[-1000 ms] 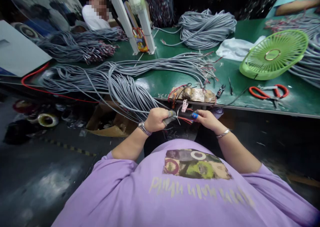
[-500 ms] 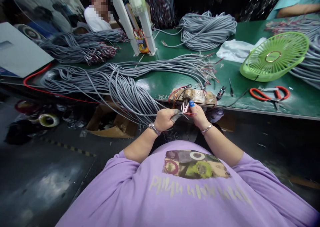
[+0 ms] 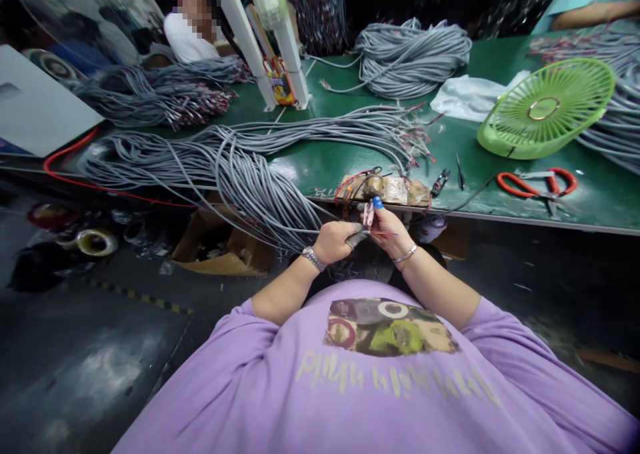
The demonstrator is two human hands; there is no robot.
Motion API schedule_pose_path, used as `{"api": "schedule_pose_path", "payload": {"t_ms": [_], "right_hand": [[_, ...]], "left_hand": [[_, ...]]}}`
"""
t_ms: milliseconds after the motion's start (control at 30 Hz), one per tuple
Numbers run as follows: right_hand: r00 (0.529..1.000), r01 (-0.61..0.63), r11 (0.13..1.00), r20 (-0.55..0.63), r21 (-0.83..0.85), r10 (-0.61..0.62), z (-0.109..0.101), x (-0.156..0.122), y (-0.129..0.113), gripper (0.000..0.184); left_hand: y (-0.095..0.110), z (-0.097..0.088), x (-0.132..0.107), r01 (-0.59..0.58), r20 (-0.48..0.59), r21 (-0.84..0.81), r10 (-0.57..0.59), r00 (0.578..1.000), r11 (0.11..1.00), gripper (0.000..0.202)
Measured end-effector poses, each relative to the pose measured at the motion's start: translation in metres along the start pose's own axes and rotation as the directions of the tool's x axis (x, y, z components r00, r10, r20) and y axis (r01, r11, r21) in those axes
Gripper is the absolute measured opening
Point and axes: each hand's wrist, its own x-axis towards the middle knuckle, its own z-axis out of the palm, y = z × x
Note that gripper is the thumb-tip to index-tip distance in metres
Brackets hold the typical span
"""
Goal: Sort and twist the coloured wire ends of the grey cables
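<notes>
My left hand (image 3: 334,243) is closed around the end of a grey cable (image 3: 306,231), close to where thin red and dark wires (image 3: 384,234) come out. Beside it, my right hand (image 3: 391,233) grips a small tool with pale pink handles (image 3: 369,214); its working end is too small and hidden to make out. Blue tape wraps the right thumb (image 3: 377,203), and the left fingertips look covered in grey. The cable runs back to a large grey bundle (image 3: 250,181) hanging over the bench edge. Both hands are just in front of that edge.
On the green bench (image 3: 300,167) lie a taped block with wires (image 3: 385,189), small cutters (image 3: 440,182), a thin black tool (image 3: 459,172) and red-handled pliers (image 3: 537,184). A green fan (image 3: 545,107) stands at right, a cable coil (image 3: 413,61) behind. Below is a cardboard box (image 3: 225,247).
The pink handles, spread apart before, are now closer together. My right hand has shifted slightly left and the left hand slightly right. The whole view has moved a little.
</notes>
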Motion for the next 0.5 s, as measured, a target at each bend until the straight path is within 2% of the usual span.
{"api": "schedule_pose_path", "payload": {"t_ms": [233,500], "right_hand": [[0.999,-0.042,0.999,-0.004,0.024,0.042,-0.003,0.0,0.002,0.052],[0.983,-0.167,0.985,0.09,0.045,0.162,-0.016,-0.013,-0.001,0.057]], "left_hand": [[0.002,-0.001,-0.004,-0.012,0.014,0.016,0.012,1.0,1.0,0.036],[0.004,-0.018,-0.016,-0.029,0.013,-0.109,0.031,0.999,0.994,0.031]]}}
